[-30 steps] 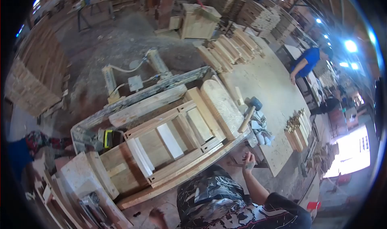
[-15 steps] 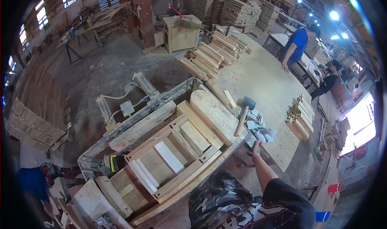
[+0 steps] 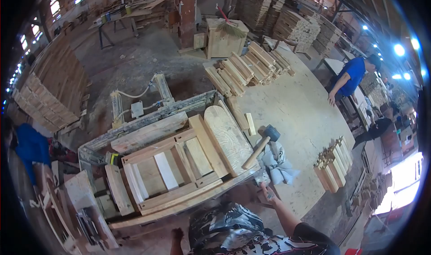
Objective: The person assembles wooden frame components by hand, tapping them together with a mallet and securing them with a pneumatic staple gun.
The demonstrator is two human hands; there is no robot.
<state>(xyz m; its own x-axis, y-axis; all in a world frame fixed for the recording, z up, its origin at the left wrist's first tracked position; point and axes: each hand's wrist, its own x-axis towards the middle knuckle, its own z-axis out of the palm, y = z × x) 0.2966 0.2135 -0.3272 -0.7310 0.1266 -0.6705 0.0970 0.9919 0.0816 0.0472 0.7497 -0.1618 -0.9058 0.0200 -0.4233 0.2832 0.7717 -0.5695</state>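
My right hand [image 3: 267, 194] is at the near right corner of the clamping frame, just below a small grey fitting [image 3: 261, 177]. Its fingers look curled around something small and grey that I cannot make out. Low in the view, my left hand [image 3: 178, 234] hangs in shadow beside my patterned shirt, its fingers indistinct. Inside the clamping frame [image 3: 148, 112] lies a wooden panel frame [image 3: 155, 197] with several slats, one of them a pale slat [image 3: 166, 170]. A rounded wooden board [image 3: 228, 136] lies at its right end. A black-headed mallet [image 3: 256, 156] rests beside a crumpled grey-white cloth [image 3: 277, 165].
Beyond the clamping frame, a worktable [image 3: 292, 111] bears stacks of wood strips [image 3: 244, 70] and a bundle of sticks [image 3: 334, 165]. A person in blue [image 3: 350, 77] leans at its far edge. Another blue-clad person [image 3: 31, 147] is at far left. Stacked planks [image 3: 51, 88] stand behind.
The view has shifted, with the worktable and mallet lower in the picture. My right hand has moved left to the clamping frame's corner. My left hand has come into view below.
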